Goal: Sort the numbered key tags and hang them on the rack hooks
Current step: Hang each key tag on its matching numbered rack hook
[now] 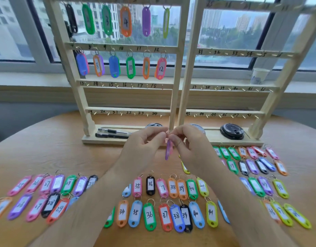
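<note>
We pinched the purple tag (168, 151) by its ring between the curled fingertips of our left hand (144, 145) and right hand (187, 146), low before the rack (126, 110), where it hung edge-on, its number hidden.

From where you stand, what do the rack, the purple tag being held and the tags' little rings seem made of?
The rack: pale, bare-looking wood, matte, with faint grain and handwritten numbers. The purple tag: probably moulded plastic, smooth, in bright uniform colour like the rest. The rings: likely thin metal wire, with a silvery glint; too small to be sure.
</note>
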